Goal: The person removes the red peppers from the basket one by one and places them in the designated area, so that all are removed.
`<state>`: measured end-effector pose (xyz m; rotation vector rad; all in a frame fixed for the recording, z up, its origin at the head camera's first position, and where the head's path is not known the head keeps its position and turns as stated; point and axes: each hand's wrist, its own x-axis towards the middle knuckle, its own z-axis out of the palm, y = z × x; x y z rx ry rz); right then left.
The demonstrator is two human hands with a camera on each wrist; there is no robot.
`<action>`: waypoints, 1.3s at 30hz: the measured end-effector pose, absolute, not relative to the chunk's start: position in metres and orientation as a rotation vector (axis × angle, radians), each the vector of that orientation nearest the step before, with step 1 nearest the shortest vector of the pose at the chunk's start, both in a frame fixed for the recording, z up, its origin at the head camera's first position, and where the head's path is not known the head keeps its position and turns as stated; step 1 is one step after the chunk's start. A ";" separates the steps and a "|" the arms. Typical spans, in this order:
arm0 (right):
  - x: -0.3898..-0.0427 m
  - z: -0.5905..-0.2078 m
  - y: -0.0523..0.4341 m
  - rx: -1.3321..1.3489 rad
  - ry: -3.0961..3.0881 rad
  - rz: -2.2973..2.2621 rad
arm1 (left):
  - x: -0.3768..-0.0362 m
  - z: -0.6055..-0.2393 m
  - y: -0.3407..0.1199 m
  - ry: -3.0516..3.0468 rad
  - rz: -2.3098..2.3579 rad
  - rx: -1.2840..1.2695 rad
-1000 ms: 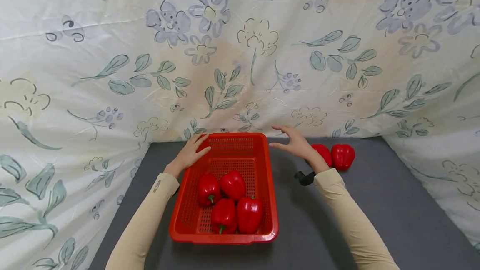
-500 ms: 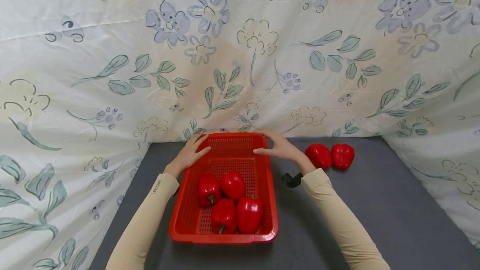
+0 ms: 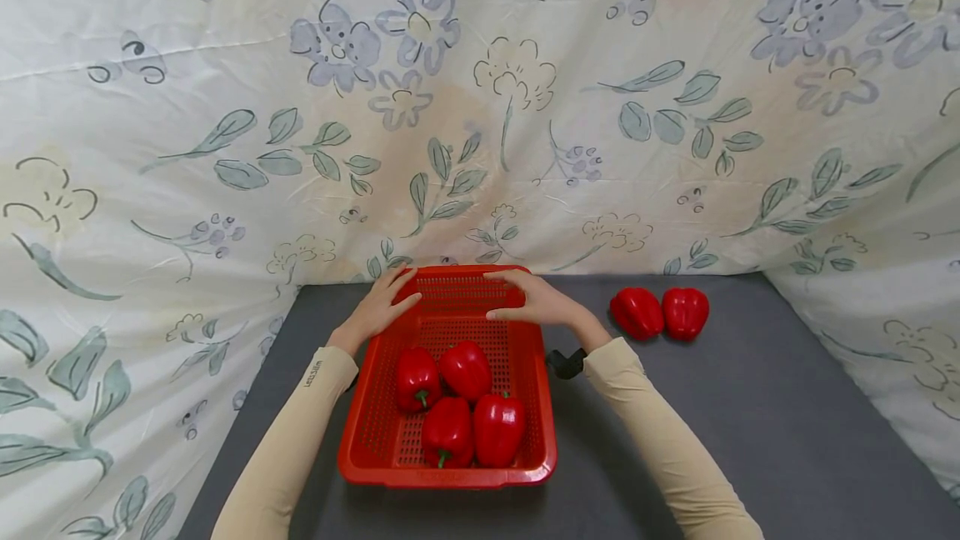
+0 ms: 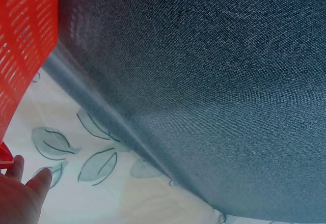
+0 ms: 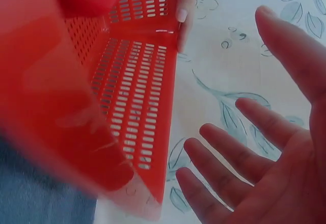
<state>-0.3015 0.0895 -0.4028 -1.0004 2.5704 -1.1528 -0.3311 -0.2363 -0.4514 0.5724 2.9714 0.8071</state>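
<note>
A red slotted basket (image 3: 448, 476) stands on the dark grey table and holds several red bell peppers (image 3: 465, 370). My left hand (image 3: 392, 293) lies with straight fingers on the basket's far left corner. My right hand (image 3: 517, 297) is over the far right part of the rim, fingers straight and spread. In the right wrist view the right hand's fingers (image 5: 239, 152) stand apart from the basket's wall (image 5: 142, 107), holding nothing. In the left wrist view only the left hand's edge (image 4: 20, 193) shows, beside the basket's side (image 4: 20, 46).
Two more red peppers (image 3: 637, 312) (image 3: 686, 312) lie side by side on the table (image 3: 750, 407) right of the basket, near the back. A flowered cloth (image 3: 480, 107) hangs behind and drapes down both sides. A black strap (image 3: 566, 362) sits at my right wrist.
My right hand has moved left, from beside the two loose peppers to above the basket's far right rim. The left hand and the basket have stayed put.
</note>
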 end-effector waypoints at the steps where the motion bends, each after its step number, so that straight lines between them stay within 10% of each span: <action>1: -0.301 -0.403 0.088 -1.014 2.560 -1.152 | -0.331 -0.451 -0.236 2.972 0.807 0.574; 39: -0.290 -0.410 0.042 -0.989 2.345 -0.884 | -0.337 -0.452 -0.236 2.978 0.784 0.584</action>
